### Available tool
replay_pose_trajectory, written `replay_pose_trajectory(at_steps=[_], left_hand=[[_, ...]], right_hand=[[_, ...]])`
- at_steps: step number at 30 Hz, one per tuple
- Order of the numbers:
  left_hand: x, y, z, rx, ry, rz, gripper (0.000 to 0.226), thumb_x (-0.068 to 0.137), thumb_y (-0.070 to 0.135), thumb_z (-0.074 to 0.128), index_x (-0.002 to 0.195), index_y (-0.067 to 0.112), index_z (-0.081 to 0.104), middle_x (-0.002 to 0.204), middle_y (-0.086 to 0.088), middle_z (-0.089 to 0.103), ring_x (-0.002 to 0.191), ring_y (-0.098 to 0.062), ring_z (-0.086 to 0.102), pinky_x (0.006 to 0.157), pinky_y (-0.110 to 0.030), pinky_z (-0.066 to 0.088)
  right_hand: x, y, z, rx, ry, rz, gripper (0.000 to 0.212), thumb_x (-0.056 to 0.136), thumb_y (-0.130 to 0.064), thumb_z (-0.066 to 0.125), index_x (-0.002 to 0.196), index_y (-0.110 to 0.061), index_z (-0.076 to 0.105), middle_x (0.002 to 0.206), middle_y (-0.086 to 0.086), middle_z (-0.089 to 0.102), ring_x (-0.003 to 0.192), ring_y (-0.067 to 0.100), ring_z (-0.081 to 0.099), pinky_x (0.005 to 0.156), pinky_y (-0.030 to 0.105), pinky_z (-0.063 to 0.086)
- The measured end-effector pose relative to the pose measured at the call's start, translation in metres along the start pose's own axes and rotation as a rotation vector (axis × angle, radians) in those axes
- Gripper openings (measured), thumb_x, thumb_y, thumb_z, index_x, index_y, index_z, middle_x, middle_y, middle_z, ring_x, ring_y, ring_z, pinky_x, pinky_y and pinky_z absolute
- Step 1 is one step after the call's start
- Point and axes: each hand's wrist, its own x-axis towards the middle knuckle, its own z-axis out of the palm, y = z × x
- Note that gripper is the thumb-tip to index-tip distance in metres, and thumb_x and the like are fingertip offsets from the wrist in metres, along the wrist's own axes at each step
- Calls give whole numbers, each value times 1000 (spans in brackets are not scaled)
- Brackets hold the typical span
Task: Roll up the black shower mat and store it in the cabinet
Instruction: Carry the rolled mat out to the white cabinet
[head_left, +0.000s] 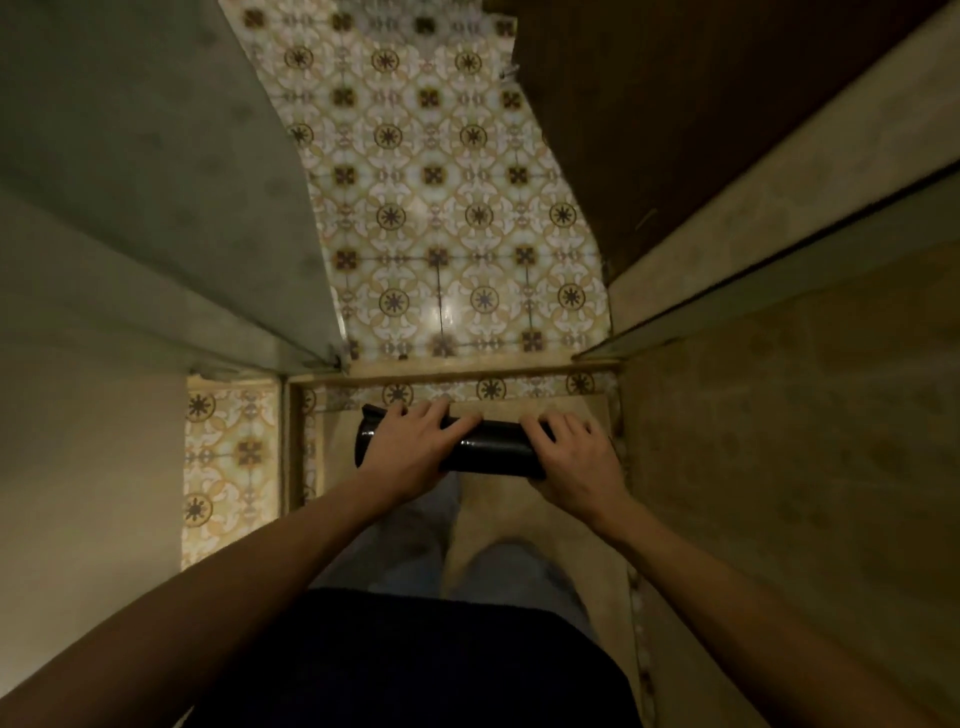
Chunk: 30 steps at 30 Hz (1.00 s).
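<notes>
Dark clothing (415, 660) fills the near edge, with two bare forearms reaching forward over it. Beyond, the black shower mat (488, 449) lies rolled into a tube across the plain floor (571, 519), just near of a low step edged with patterned tiles (441, 208). Left hand (410, 447) rests over the roll's left part, its grip curled around it; right hand (571, 457) clasps the right end, fingers (540, 423) wrapped over the top.

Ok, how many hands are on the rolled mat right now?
2. The left hand lies over the left part of the black shower mat; the right hand covers its right end. Fingers curl over the roll's far side.
</notes>
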Motion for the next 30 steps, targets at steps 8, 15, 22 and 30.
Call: replay_pose_trajectory(at_steps=[8,15,22,30], left_hand=[[92,-86,-85,30,39,-23,82,74,40,78,143,30,34,118,-13,54,99,-35,58,80,-47,48],[178,-151,-130,-4,20,-96,83,75,40,74,144,31,31,118,-12,52,101,-33,58,83,-47,46],[310,-230,-173,-74,10,-220,80,79,40,72,145,32,27,122,-9,48,106,-31,55,82,-42,43],[402,-313,-236,-156,36,-367,83,75,43,73,145,32,29,120,-8,49,105,-29,55,84,-43,43]], right_hand=[[130,48,-79,-28,17,-19,69,70,-38,80,131,-15,57,107,13,64,91,34,62,74,43,50],[250,98,-118,-13,29,-79,70,68,-40,80,129,-18,53,104,9,62,89,31,61,72,40,49],[418,172,-152,-20,-62,-174,70,67,-41,80,129,-20,54,105,7,62,91,30,61,74,40,49],[578,225,-229,-117,-56,-361,71,67,-42,81,127,-18,54,105,8,60,91,30,61,74,42,49]])
